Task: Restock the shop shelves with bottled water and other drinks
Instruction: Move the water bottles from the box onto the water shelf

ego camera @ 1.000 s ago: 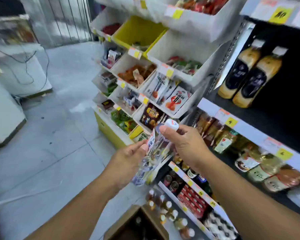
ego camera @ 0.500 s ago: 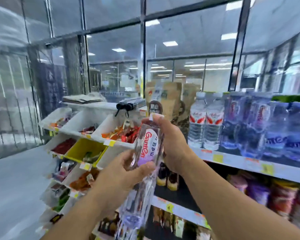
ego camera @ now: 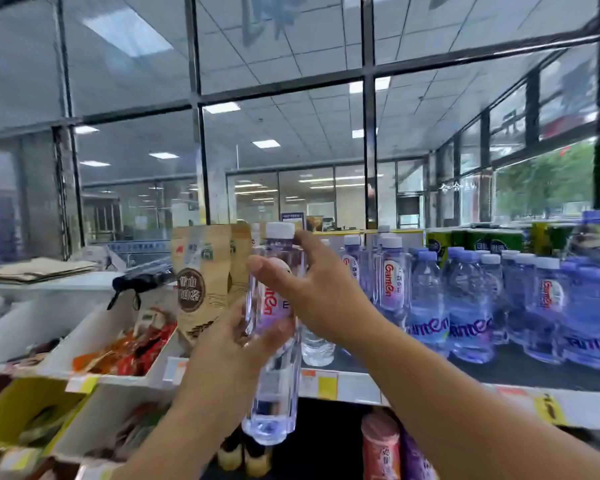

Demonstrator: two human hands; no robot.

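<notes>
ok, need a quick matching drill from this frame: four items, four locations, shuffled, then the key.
Items:
1. held water bottle
2. brown paper pouch
3. red snack packets
4. pink can

Locations:
A. in a white bin left of the top shelf
B. between both hands, in front of the shelf
C. on the shelf below the water bottles
D. standing at the left end of the top shelf

Pairs: 1-B, 2-D, 3-A, 4-C

The left hand grips the bottle's middle; the right hand holds it near the cap.
</notes>
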